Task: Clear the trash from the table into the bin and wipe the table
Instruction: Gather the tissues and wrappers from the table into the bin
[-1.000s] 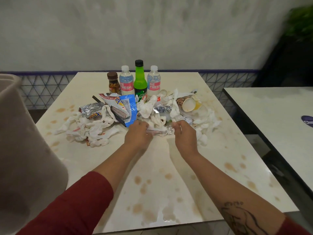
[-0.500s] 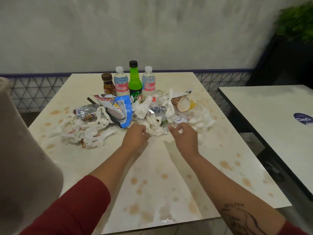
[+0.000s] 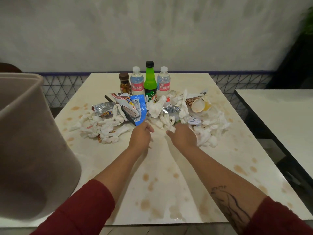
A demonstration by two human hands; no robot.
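Though I cannot tell whether the curled fingers (image 3: 150, 129) of the left hand (image 3: 141, 136) and right hand (image 3: 183, 138) grip anything, bunching the napkins (image 3: 105, 128) tightly before lifting to the bin (image 3: 25, 133) seems wise.

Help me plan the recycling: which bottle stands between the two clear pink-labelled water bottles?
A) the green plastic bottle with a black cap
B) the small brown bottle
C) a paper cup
A: the green plastic bottle with a black cap stands upright between the left clear water bottle and the right clear water bottle.
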